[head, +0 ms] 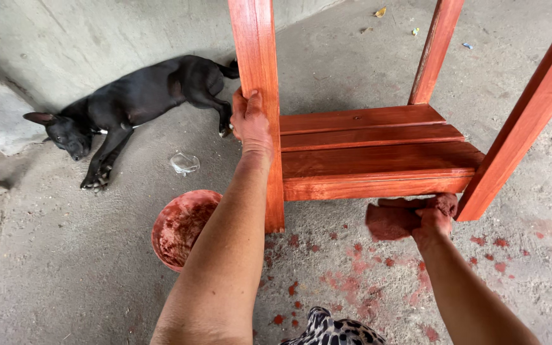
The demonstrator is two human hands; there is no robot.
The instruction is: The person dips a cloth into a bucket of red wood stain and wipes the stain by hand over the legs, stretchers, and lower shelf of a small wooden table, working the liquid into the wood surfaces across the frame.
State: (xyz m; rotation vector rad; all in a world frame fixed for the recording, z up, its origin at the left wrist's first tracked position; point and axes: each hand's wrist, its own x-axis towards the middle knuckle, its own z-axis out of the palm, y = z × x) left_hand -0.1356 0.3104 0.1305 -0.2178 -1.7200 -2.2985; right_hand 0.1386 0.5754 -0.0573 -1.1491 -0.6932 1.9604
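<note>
A red-stained wooden table (378, 153) stands on the concrete floor, its slatted lower shelf facing me. My left hand (250, 121) grips the near left leg (260, 64) of the table. My right hand (426, 220) is closed on a stain-soaked red cloth (391, 220) and holds it just under the front edge of the shelf, beside the near right leg (525, 121). Both hands are smeared with red stain.
A round bowl (183, 227) coated in red stain sits on the floor left of my left arm. A black dog (135, 102) lies against the concrete wall at the left. A crumpled clear plastic piece (184, 163) lies near it. Red drips spot the floor.
</note>
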